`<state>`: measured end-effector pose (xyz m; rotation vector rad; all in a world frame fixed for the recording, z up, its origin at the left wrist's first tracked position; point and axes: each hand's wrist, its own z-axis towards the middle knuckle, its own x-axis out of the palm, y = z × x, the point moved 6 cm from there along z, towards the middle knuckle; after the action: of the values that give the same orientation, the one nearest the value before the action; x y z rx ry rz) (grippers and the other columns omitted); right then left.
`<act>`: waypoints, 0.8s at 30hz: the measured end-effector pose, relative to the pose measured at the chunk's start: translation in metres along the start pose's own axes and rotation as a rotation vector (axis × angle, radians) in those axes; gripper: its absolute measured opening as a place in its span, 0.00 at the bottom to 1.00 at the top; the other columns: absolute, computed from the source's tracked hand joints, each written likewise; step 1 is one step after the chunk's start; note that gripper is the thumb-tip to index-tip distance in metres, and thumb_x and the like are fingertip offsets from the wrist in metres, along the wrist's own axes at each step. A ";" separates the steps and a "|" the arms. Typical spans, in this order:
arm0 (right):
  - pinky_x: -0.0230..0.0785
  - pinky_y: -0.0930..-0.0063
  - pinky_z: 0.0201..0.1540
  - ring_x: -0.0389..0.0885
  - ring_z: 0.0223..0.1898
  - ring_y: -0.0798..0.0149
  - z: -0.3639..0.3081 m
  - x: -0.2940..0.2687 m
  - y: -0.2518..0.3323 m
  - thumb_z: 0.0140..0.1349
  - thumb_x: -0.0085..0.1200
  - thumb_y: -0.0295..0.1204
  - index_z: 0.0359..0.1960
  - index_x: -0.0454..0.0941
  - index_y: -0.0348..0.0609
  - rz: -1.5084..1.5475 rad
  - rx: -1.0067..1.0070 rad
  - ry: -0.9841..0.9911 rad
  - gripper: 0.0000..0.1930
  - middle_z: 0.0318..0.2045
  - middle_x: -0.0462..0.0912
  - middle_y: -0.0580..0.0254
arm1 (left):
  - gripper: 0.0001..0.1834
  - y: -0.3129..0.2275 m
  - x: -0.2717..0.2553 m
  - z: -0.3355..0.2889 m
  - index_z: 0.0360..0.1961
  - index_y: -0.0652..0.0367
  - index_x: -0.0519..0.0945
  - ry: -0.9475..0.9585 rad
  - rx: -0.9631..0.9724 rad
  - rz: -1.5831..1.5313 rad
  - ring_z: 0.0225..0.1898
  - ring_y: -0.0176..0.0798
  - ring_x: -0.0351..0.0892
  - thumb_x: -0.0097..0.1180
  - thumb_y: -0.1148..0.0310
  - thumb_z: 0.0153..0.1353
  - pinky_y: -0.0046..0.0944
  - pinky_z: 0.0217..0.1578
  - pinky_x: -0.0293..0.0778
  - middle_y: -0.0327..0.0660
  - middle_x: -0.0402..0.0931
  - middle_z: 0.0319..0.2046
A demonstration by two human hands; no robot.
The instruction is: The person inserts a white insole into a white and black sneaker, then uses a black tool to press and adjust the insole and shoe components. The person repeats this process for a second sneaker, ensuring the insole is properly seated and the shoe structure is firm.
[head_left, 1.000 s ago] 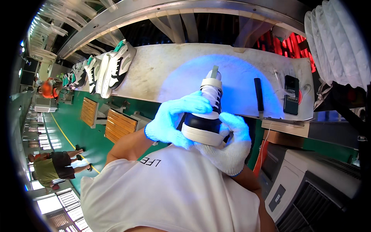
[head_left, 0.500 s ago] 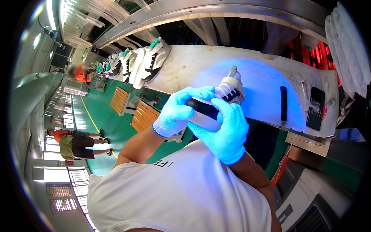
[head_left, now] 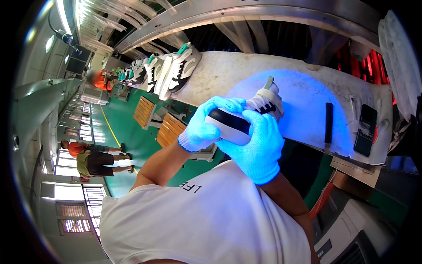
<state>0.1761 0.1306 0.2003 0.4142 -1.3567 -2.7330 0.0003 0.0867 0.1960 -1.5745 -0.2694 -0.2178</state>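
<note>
A white sneaker with a black toe area and dark lacing marks [head_left: 227, 126] is gripped between both gloved hands under blue light. Its toe end points toward my chest, while the heel and its pull tab rise above the bench beyond my fingers. My left hand [head_left: 210, 121] wraps around the left side of the toe, fingers over the top. Closed along the opposite side is my right hand [head_left: 259, 147], thumb and fingers pressed to the shoe. Both wear knit gloves that look light blue in this light. My hands hide the shoe's middle.
The pale workbench [head_left: 303, 88] carries a black-handled tool [head_left: 329, 125] and a dark phone [head_left: 365, 130] at the right. Several finished-looking sneakers [head_left: 180, 68] line its left end. Wooden slatted stands [head_left: 169, 130] are at the left. People [head_left: 94, 163] stand farther off.
The whole view has shifted slightly, with the bench and its items now farther right. The shoe's toe has tilted a little, showing more of its white edge. Both hands keep their hold.
</note>
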 end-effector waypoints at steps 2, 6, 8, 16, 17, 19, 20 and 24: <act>0.82 0.52 0.40 0.86 0.41 0.49 -0.001 0.003 -0.001 0.41 0.91 0.51 0.57 0.82 0.47 -0.013 0.010 0.009 0.43 0.42 0.83 0.57 | 0.37 -0.005 0.001 -0.002 0.60 0.62 0.83 -0.023 -0.034 -0.013 0.76 0.55 0.74 0.84 0.56 0.53 0.60 0.77 0.69 0.53 0.79 0.68; 0.81 0.52 0.39 0.86 0.41 0.49 0.000 0.011 -0.005 0.41 0.90 0.52 0.55 0.82 0.47 0.001 -0.007 0.028 0.43 0.42 0.82 0.56 | 0.30 -0.030 0.014 0.000 0.56 0.60 0.83 -0.090 -0.135 0.077 0.78 0.56 0.71 0.81 0.61 0.55 0.62 0.79 0.65 0.53 0.82 0.65; 0.81 0.51 0.45 0.85 0.44 0.48 0.001 0.012 -0.005 0.42 0.91 0.50 0.54 0.82 0.47 0.032 0.038 0.053 0.40 0.43 0.83 0.59 | 0.27 -0.035 0.015 0.000 0.54 0.61 0.83 -0.128 -0.149 0.161 0.76 0.57 0.73 0.79 0.64 0.54 0.63 0.79 0.65 0.53 0.84 0.62; 0.81 0.59 0.46 0.83 0.42 0.56 -0.023 -0.009 -0.015 0.43 0.92 0.47 0.59 0.81 0.43 0.019 0.101 -0.034 0.44 0.46 0.81 0.58 | 0.39 -0.038 0.018 0.005 0.58 0.61 0.81 0.050 -0.018 0.531 0.73 0.56 0.77 0.87 0.53 0.51 0.60 0.75 0.72 0.55 0.82 0.65; 0.81 0.60 0.46 0.82 0.42 0.57 -0.029 -0.013 -0.018 0.43 0.92 0.47 0.60 0.81 0.43 0.019 0.109 -0.054 0.44 0.46 0.80 0.58 | 0.41 -0.035 0.020 0.005 0.59 0.61 0.81 0.084 -0.008 0.557 0.73 0.56 0.78 0.89 0.51 0.50 0.60 0.75 0.72 0.56 0.81 0.66; 0.81 0.62 0.44 0.81 0.42 0.59 -0.038 -0.017 -0.024 0.43 0.92 0.46 0.61 0.80 0.42 0.023 0.118 -0.090 0.45 0.46 0.79 0.58 | 0.44 -0.036 0.025 0.009 0.59 0.60 0.81 0.096 -0.034 0.588 0.73 0.58 0.78 0.91 0.50 0.46 0.61 0.74 0.74 0.55 0.81 0.66; 0.80 0.62 0.42 0.81 0.40 0.59 -0.037 -0.019 -0.023 0.45 0.92 0.45 0.62 0.80 0.42 0.081 0.128 -0.093 0.45 0.44 0.80 0.58 | 0.44 -0.038 0.028 0.012 0.59 0.60 0.81 0.113 -0.035 0.610 0.72 0.58 0.79 0.91 0.50 0.46 0.61 0.73 0.74 0.55 0.81 0.66; 0.78 0.54 0.41 0.83 0.41 0.51 -0.040 -0.020 -0.019 0.51 0.88 0.43 0.63 0.78 0.44 0.198 0.029 -0.046 0.41 0.42 0.80 0.57 | 0.43 -0.042 0.035 0.019 0.58 0.59 0.83 0.167 0.002 0.671 0.71 0.59 0.80 0.91 0.51 0.45 0.63 0.73 0.74 0.54 0.83 0.63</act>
<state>0.2075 0.1150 0.1670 0.2072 -1.3682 -2.5796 0.0199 0.1076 0.2456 -1.5497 0.3905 0.1749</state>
